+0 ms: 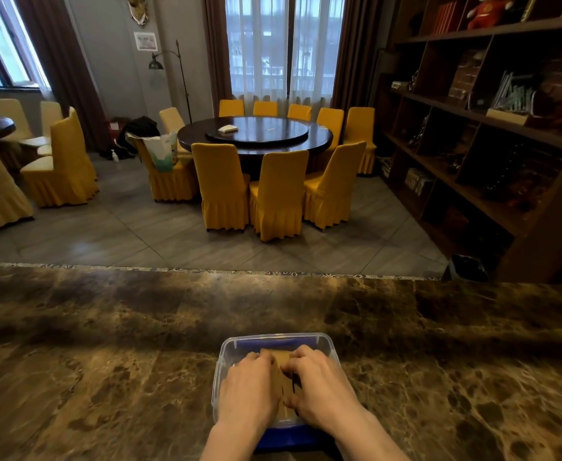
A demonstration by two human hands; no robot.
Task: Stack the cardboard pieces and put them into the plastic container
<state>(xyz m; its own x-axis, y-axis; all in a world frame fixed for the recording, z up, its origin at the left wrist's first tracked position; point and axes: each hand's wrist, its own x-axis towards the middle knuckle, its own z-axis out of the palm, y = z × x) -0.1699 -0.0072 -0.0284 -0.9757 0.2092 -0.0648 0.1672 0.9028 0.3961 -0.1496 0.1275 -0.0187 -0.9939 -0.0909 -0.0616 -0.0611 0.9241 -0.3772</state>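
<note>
Currently: left hand point(251, 390) and right hand point(319, 387) curled down inside plastic container point(226, 352), fingers closed on cardboard pieces point(281, 361), pressing stack flat | cardboard: likely light, stiff, matte, dry; hold by side edges | container: clear, thin-walled, rounded corners, blue trim | under container: glossy brown marble tabletop point(106, 344)
</note>
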